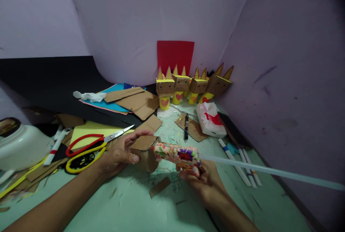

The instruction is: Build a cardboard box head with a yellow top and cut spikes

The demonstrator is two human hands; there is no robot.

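My left hand point(122, 154) is closed around the left side of a small brown cardboard box point(145, 156), its thumb on the near face. In my right hand point(203, 181) is a hot glue gun point(176, 154) with a colourful patterned covering, gripped by its handle. The gun's tip meets the box's upper right edge; whether it touches is hard to tell. A long translucent glue stick point(269, 167) sticks out of the gun's back toward the right. Below the box lies a small cardboard strip point(159, 187) on the pale green table point(129, 210).
Red-and-yellow scissors point(99, 144) lie left of my left hand, near a white container point(24, 145). Cardboard sheets point(140, 102) lie behind. Several cardboard figures with pointed ears point(165, 88) stand at the back. A tissue pack point(211, 120), black marker point(186, 127) and white markers point(234, 163) are on the right.
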